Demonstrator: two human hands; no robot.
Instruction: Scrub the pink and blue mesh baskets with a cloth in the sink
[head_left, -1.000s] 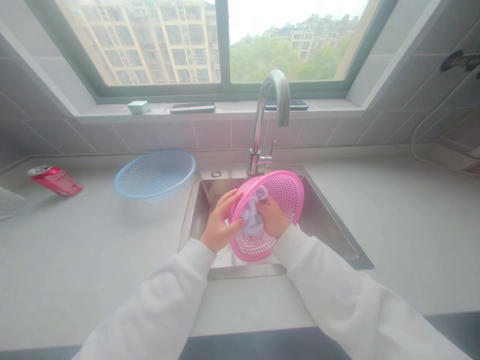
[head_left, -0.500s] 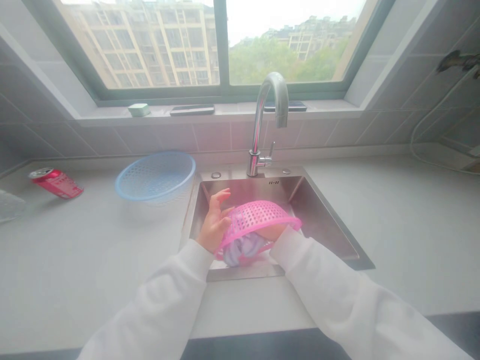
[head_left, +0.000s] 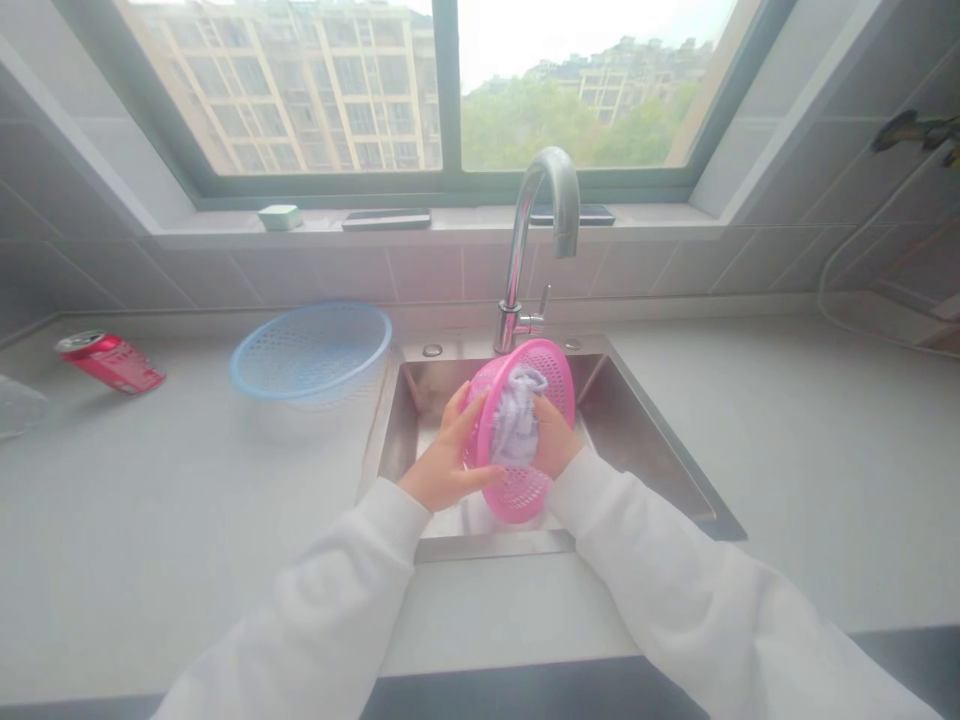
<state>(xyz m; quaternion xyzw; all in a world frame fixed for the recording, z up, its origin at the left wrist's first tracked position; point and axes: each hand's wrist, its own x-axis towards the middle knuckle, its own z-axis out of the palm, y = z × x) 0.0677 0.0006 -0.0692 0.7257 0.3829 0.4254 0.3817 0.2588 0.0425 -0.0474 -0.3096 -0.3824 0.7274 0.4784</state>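
A pink perforated plastic basket (head_left: 521, 495) is tilted on its side over the steel sink (head_left: 652, 440), its opening turned toward me. My left hand (head_left: 448, 455) grips the basket's left side, the thumb over the rim and the fingers behind the wall. Inside the opening, my right hand (head_left: 555, 438) holds a bunched pale lavender cloth (head_left: 516, 420) against the basket's inner wall. The right fingertips are partly hidden by the cloth.
The chrome faucet (head_left: 514, 270) rises behind the sink. On the left counter are a light blue basket (head_left: 311, 350), a tilted red can (head_left: 112, 362) and a clear plastic item (head_left: 19, 408). A pale green block (head_left: 280, 217) lies on the windowsill.
The pink basket has turned from opening downward to opening toward me. My left hand has closed on its side, and the cloth and right hand have come into clear view.
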